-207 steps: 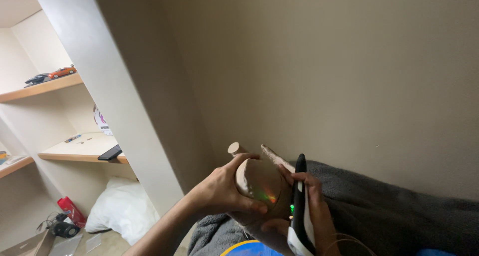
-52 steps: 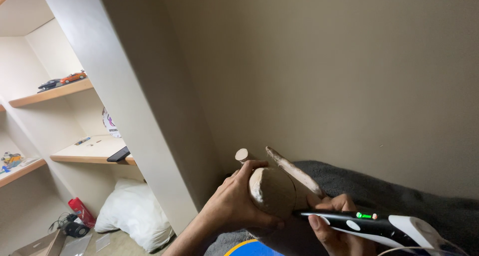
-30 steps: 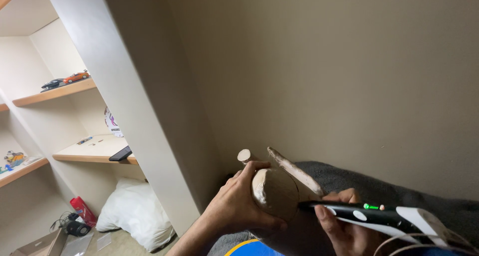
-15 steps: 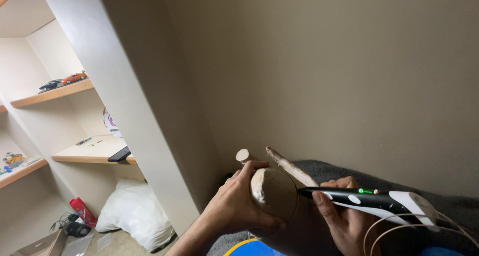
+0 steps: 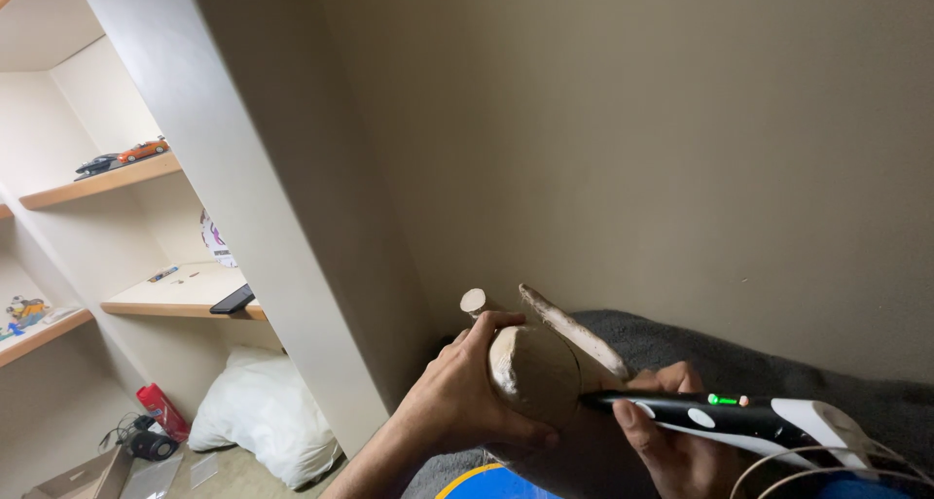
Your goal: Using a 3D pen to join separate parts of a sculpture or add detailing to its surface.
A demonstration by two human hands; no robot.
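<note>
My left hand (image 5: 457, 392) grips a pale, rounded wooden piece (image 5: 530, 373) with two short branch stubs sticking up from it. My right hand (image 5: 671, 441) holds a black-and-white pen-shaped tool (image 5: 730, 416) with a green light on its body. The tool lies nearly level, and its dark tip touches the right side of the wooden piece. A thin wire loops from the tool's rear end at the lower right.
A grey blanket (image 5: 778, 363) lies behind the hands along a plain beige wall. A white pillar (image 5: 243, 197) separates wooden shelves (image 5: 185, 295) with toy cars and a dark phone. A white pillow (image 5: 263, 411), a red can and a cardboard box lie on the floor.
Earlier the tool stood upright beside the wood. My right hand has since laid it level and brought its tip against the wooden piece. My left hand keeps its grip.
</note>
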